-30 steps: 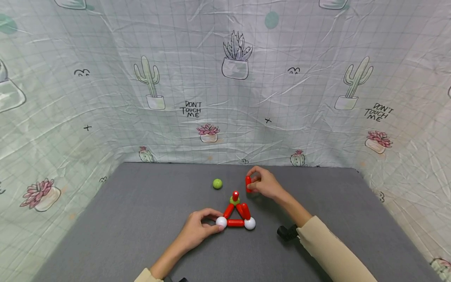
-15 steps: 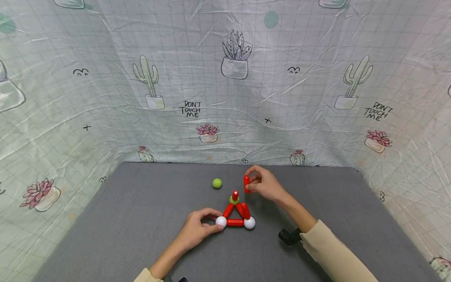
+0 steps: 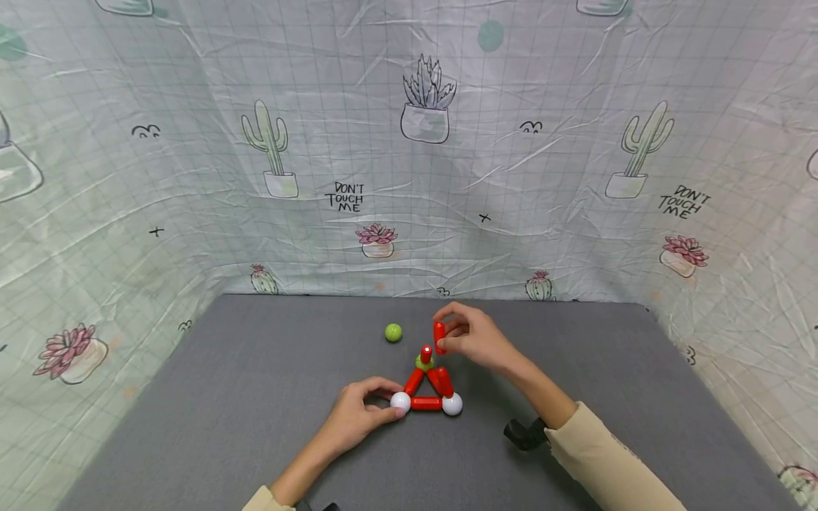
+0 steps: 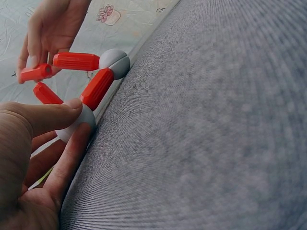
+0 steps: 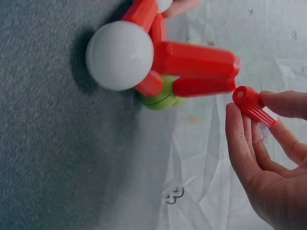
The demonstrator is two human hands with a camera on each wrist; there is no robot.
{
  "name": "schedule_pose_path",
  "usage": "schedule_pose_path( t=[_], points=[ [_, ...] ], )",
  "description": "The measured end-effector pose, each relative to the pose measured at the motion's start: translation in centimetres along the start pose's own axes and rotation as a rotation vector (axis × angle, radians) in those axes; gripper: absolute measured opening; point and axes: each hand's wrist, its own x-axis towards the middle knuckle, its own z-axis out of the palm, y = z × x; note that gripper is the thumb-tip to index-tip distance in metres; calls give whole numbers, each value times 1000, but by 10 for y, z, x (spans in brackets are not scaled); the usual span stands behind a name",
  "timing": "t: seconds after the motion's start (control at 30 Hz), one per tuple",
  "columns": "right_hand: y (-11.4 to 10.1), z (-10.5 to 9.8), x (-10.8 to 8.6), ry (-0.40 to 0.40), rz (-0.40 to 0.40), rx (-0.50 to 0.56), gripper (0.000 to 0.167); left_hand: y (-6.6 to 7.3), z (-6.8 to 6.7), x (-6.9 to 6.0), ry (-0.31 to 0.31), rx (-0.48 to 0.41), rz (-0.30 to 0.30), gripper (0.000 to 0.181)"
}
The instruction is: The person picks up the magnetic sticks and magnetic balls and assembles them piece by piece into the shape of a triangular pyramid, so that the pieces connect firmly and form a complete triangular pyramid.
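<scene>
On the grey tabletop lies a triangle of red rods joined by balls. White balls form its left corner and right corner; a green ball is at the back. One rod rises from the green ball, another rod from the right white ball. My left hand pinches the left white ball between thumb and fingers. Behind the triangle, my right hand pinches a loose red rod above the table, close to the upright rods. Whether they touch, I cannot tell.
A loose green ball rests on the table behind and left of the triangle. A cloth printed with cacti hangs at the back and sides. A black wrist device sits below the right forearm.
My right hand has carried the loose red rod a little to the left, nearer the rod on the green ball. The left hand and triangle stay in place.
</scene>
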Motion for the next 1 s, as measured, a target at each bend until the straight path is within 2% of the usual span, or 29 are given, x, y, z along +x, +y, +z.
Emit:
schedule_pose_path(
  t=[0.37,0.67,1.0],
  points=[
    [-15,12,-4,-58,-37,-12,27,-2,-1,0,0,18,7,33],
    [-19,26,-5,-160,-96,-82,21,-2,-1,0,5,26,2,34],
    [-20,36,-6,-209,-132,-163,16,2,-1,-1,1,1,-7,36]
  ],
)
